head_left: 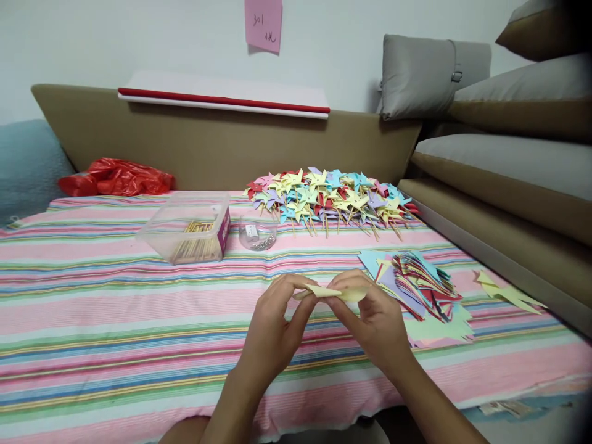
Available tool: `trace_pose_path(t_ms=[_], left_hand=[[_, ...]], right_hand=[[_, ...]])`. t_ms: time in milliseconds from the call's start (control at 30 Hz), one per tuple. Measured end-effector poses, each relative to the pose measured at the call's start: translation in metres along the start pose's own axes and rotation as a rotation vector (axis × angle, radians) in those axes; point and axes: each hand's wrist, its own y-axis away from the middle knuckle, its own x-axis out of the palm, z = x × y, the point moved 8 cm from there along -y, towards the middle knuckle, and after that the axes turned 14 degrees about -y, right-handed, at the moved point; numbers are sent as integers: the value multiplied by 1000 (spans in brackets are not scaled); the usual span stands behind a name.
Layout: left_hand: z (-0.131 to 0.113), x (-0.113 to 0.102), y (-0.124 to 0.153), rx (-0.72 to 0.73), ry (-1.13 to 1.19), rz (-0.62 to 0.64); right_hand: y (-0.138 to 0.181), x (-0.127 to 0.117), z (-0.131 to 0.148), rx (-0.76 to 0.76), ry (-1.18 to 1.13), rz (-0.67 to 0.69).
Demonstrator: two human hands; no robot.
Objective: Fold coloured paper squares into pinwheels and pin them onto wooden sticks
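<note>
Both my hands meet over the striped cloth [115,320] and pinch one pale yellow paper piece [333,292] between them. My left hand [272,327] grips its left end with thumb and fingers closed. My right hand [372,317] holds the right end, fingers curled round it. Just right of my right hand lies a fanned stack of cut coloured paper squares [423,287].
A heap of finished paper pinwheels on sticks [330,196] lies at the back. A clear plastic box of wooden sticks [192,234] and a small clear cup of pins [258,235] stand left of centre. A red plastic bag [118,177] sits far left; yellow folded paper [506,291] lies right, by cushions.
</note>
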Motion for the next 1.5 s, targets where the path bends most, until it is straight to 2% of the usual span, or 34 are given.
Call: trace_pose_path(t_ms=[267,400,567,767,833,900,1033,1100,1133,1167,1200,1333,1400,1500], left_hand=[[19,13,-3,-231,166,132],[32,8,-3,-335,247,39],[47,-7,-1,-422,389,-97],[64,-20,7,-527,415,-214],[69,-36,12,-559,336,-261],[73,-64,19,-572,216,-303],[78,-152,27,-600,-68,-527],[82,-190,15,-603,-244,-621],[87,-201,1,-609,-378,-591],[95,-205,-19,-625,-540,-477],[109,-200,-42,-651,-698,-276],[171,-173,-113,-730,-819,155],[200,-157,-128,-802,-854,362],[230,-140,-131,-909,-904,584]], right_hand=[[1,5,-27,234,-4,30],[-13,16,-33,299,-17,55],[-41,39,-23,329,56,167],[-57,66,-33,360,-89,205],[-59,64,-44,384,-134,142],[-58,56,-58,427,-184,48],[-49,28,-82,528,-269,-139],[-44,14,-88,568,-306,-227],[-42,8,-89,583,-326,-268],[-41,4,-89,594,-346,-304],[-39,0,-90,604,-365,-328],[-36,-8,-92,636,-389,-366],[-34,-9,-96,674,-378,-337],[-29,-11,-99,738,-363,-297]])
